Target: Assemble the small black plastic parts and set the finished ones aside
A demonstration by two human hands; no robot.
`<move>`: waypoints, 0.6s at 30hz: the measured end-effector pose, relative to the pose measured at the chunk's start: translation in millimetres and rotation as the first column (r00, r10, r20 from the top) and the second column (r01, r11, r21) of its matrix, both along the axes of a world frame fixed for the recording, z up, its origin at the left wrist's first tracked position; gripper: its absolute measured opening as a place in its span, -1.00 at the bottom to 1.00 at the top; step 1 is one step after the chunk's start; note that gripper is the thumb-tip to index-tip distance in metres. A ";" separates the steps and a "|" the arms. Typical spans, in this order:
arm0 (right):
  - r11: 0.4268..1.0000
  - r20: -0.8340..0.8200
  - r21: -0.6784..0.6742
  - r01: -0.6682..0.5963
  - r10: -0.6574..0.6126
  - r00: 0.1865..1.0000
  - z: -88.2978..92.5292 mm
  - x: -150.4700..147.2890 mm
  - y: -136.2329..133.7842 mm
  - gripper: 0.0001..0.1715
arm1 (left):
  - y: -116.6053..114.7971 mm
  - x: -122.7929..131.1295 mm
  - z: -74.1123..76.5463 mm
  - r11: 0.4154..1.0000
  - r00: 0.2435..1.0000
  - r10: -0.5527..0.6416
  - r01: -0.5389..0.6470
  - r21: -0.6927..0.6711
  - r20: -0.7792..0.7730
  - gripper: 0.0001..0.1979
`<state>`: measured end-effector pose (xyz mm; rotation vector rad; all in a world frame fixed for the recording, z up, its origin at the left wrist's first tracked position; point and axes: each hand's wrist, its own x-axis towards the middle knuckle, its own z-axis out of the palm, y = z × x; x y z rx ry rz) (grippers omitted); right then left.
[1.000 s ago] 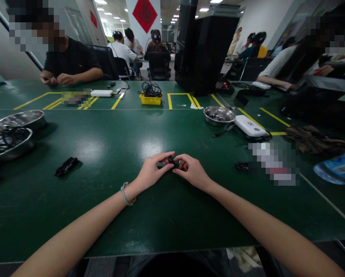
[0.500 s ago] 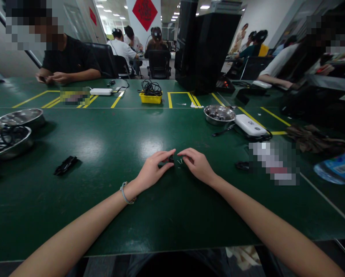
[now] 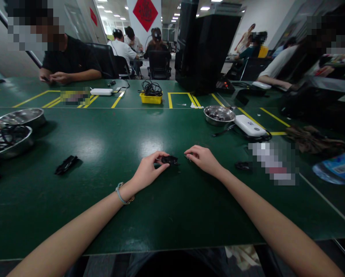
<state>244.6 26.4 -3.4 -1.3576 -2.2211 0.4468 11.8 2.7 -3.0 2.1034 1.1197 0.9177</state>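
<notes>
My left hand (image 3: 149,165), with a bracelet at the wrist, holds a small, shiny black crinkled piece (image 3: 170,160) between thumb and fingers, low over the table. Its exact kind is too small to make out. To the right, my right hand (image 3: 203,158) is closed in a pinch, with a tiny thin, pale sliver (image 3: 186,156) showing at the fingertips. The hands are a short gap apart. A similar black piece (image 3: 66,164) lies on the table to the left, and a dark piece (image 3: 242,166) lies to the right.
Metal bowls stand on the green table (image 3: 126,215): one with black cables (image 3: 28,143) at left, another (image 3: 219,120) at back right. Beside the latter is a white power bank (image 3: 251,125). A yellow box (image 3: 151,99) with cables is further back. A bottle (image 3: 338,168) lies right. People sit across.
My right hand has moved right, away from the left, with thin slivers now at its fingertips instead of on the table. My left hand shifted slightly left, and more of the black piece shows.
</notes>
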 end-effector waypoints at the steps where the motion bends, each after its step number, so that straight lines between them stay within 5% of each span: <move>1: 0.999 0.001 0.002 0.035 -0.035 0.999 -0.7 1.2 0.6 -0.80 | 0.6 0.3 -1.5 1.000 1.000 0.001 -0.002 -0.008 -0.031 -0.75; 5: 0.987 0.037 0.026 0.157 -0.158 0.987 -4.8 2.3 2.0 -0.80 | 2.4 2.1 -8.2 1.000 0.989 0.006 -0.003 0.019 -0.146 -0.73; 10: 0.988 0.153 0.085 0.127 -0.139 0.978 5.4 -2.6 2.9 -0.89 | 2.8 4.1 -13.8 0.990 0.975 -0.026 0.055 0.127 -0.223 -0.61; 18: 0.986 0.460 -0.106 0.129 -0.067 0.885 24.8 -16.0 -12.1 -0.80 | 1.8 5.3 -9.2 0.981 0.962 -0.086 0.127 0.145 -0.261 -0.63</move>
